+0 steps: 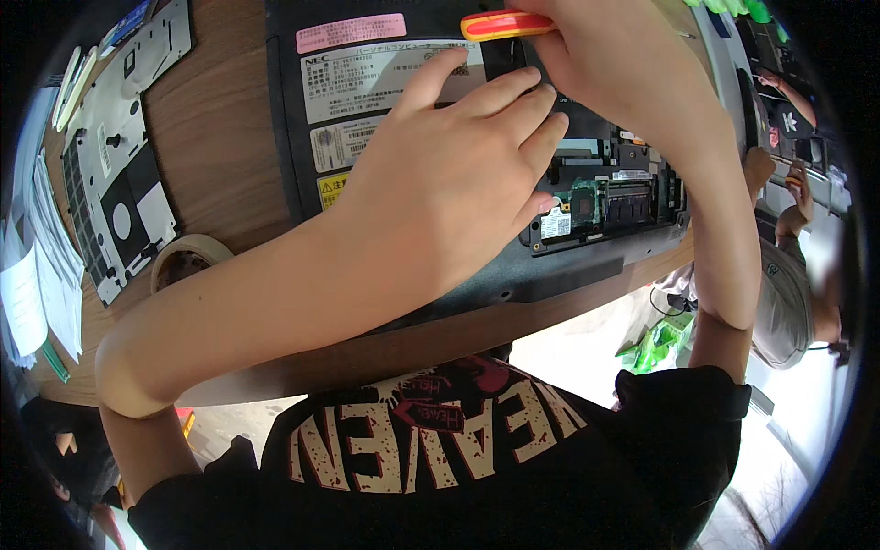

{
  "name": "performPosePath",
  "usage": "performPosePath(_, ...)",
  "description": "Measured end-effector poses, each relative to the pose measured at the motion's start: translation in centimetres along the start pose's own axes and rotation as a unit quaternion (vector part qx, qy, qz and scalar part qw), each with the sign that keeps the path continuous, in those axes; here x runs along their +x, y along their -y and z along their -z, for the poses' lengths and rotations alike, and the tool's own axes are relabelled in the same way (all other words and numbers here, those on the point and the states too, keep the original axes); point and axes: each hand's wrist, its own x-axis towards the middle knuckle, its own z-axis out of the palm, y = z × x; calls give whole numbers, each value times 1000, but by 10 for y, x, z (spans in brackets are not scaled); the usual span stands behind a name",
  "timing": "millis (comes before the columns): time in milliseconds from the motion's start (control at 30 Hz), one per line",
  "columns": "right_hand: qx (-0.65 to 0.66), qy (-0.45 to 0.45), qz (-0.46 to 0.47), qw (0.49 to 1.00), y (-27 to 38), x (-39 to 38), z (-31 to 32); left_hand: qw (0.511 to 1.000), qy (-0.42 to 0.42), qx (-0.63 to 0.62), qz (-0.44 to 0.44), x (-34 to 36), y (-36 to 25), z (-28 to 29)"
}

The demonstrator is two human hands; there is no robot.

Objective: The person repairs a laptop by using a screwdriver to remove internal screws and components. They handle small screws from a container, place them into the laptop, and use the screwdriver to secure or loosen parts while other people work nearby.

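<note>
An upside-down black laptop (559, 275) bears white, pink and yellow labels, with a bay of circuitry (623, 206) exposed at its right. My left hand (445, 174) rests spread on the laptop's underside, fingers apart, across the labels and beside the open bay. At the top, my right hand (605, 64) grips a red-and-yellow tool handle (500, 25) just beyond my left fingertips; the tool's working end is hidden or too unclear to tell.
A removed black-and-silver panel (101, 137) lies at the left, beside loose papers (37, 266), pens (75, 82) and a tape roll (188, 246). Other people (788, 293) sit along the bench at the right. A green plastic bag (660, 344) is below the table edge.
</note>
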Motion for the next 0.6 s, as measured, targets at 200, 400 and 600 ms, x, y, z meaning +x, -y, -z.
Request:
performPosePath(200, 91, -80, 121, 985, -22, 0, -4, 1000, 1, -4, 3, 1, -1, 1)
performPosePath(400, 187, 44, -93, 977, -34, 6, 3, 999, 41, -3, 8, 3, -2, 4)
performPosePath(600, 187, 51, -100, 976, -32, 9, 7, 999, 46, 7, 5, 4, -3, 5)
